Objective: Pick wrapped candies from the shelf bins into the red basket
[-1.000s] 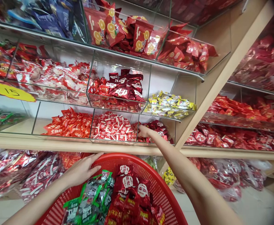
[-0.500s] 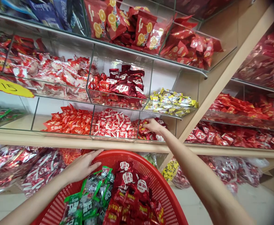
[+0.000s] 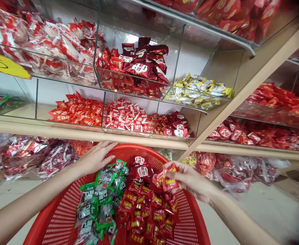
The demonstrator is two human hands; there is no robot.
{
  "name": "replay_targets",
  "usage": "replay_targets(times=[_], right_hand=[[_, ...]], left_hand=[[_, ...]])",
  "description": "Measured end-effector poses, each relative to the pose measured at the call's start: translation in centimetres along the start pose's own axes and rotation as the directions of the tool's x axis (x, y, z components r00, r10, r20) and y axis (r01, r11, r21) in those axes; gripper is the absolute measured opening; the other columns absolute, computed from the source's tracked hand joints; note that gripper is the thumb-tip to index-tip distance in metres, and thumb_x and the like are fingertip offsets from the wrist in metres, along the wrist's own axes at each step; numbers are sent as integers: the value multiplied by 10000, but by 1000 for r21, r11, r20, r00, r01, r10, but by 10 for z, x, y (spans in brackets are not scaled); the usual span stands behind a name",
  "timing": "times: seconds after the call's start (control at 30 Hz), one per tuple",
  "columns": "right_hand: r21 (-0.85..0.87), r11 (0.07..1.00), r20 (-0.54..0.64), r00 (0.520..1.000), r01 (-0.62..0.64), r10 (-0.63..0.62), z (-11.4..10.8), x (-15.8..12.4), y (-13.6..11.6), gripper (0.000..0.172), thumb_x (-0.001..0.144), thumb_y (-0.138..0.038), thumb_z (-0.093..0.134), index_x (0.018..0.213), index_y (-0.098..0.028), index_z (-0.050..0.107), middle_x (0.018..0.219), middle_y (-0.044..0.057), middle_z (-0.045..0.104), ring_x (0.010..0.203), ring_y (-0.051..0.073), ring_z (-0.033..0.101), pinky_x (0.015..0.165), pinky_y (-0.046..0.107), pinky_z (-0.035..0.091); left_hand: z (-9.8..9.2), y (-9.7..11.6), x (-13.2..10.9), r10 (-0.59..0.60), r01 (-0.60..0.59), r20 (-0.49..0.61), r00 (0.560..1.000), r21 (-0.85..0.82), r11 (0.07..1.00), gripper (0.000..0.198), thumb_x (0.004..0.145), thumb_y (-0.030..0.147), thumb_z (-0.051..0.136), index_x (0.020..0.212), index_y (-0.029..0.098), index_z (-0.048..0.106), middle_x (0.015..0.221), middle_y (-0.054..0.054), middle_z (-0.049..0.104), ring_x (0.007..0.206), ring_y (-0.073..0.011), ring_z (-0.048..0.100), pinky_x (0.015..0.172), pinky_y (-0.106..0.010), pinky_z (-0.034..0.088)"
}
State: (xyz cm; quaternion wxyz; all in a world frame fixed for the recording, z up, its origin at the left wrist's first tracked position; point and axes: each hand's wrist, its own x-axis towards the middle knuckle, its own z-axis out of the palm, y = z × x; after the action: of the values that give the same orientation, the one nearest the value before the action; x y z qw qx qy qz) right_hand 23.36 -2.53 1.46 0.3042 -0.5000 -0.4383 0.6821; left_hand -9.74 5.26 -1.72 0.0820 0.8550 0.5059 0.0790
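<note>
A red perforated plastic basket [image 3: 190, 211] fills the lower middle of the view. Inside it, green-and-clear wrapped candies [image 3: 98, 200] lie on the left and small red candies [image 3: 144, 211] with yellow lettering on the right. Dark red packets [image 3: 140, 166] sit toward its far side. My left hand [image 3: 95, 158] rests at the basket's far left rim, its fingers stretched out and the thumb apart. Above the basket's right side, my right hand [image 3: 187, 178] is closed on a few red candies [image 3: 168, 177], which stick out past the fingertips.
Clear shelf bins stand ahead, holding orange-red packets [image 3: 80, 110], red-and-white candies [image 3: 129, 115], dark red packets [image 3: 176, 124] and yellow-white candies [image 3: 198, 90]. A wooden divider [image 3: 231, 98] slants at the right. Bagged candies [image 3: 54, 160] lie beneath the wooden ledge [image 3: 62, 131]. A yellow price tag [image 3: 8, 64] hangs left.
My right hand has come back from the lower right shelf bin to above the basket, now holding red candies. My left hand stays at the rim. The view has tilted down and moved closer.
</note>
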Motion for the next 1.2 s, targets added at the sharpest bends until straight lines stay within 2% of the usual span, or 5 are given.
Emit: replay_targets(times=[0.13, 0.33, 0.47, 0.83, 1.2], right_hand=[[79, 996, -20, 998, -51, 53, 12, -4, 25, 338, 648, -306, 721, 919, -181, 563, 782, -14, 578, 597, 77, 574, 522, 213, 525], [165, 984, -9, 998, -66, 68, 31, 0, 30, 329, 661, -314, 714, 926, -196, 560, 795, -19, 585, 610, 91, 602, 530, 218, 528], [204, 976, 32, 997, -73, 68, 39, 4, 32, 350, 649, -317, 723, 931, -188, 559, 783, -15, 601, 586, 83, 595, 520, 210, 520], [239, 971, 15, 999, -31, 29, 53, 14, 38, 361, 637, -320, 734, 927, -182, 569, 788, -16, 586, 654, 102, 601, 563, 237, 532], [323, 941, -107, 984, -99, 140, 26, -2, 39, 296, 674, -317, 714, 933, -202, 630, 970, 7, 599, 739, 96, 617, 658, 245, 554]], left_hand=[[-12, 24, -2, 138, -126, -90, 986, 120, 985, 482, 874, 403, 330, 1311, 208, 387, 1350, -74, 342, 1246, -205, 274, 1040, -368, 252], [-20, 103, -13, 156, -80, 290, 944, -257, 963, 487, 829, 468, 404, 1259, 240, 422, 1336, -67, 389, 1239, -251, 308, 1026, -426, 253], [-13, 127, -18, 239, -74, 331, 913, -442, 894, 325, 748, 296, 545, 1052, 231, 451, 1083, -41, 519, 974, -213, 478, 775, -349, 375], [14, 103, -6, 200, 54, 248, 948, -745, 665, 133, 706, 119, 492, 832, 158, 505, 696, 25, 500, 647, -94, 436, 578, -235, 327], [31, 85, -13, 189, 96, 447, 874, -540, 836, 245, 702, 123, 480, 886, 154, 639, 782, -26, 613, 679, -121, 503, 606, -242, 364]])
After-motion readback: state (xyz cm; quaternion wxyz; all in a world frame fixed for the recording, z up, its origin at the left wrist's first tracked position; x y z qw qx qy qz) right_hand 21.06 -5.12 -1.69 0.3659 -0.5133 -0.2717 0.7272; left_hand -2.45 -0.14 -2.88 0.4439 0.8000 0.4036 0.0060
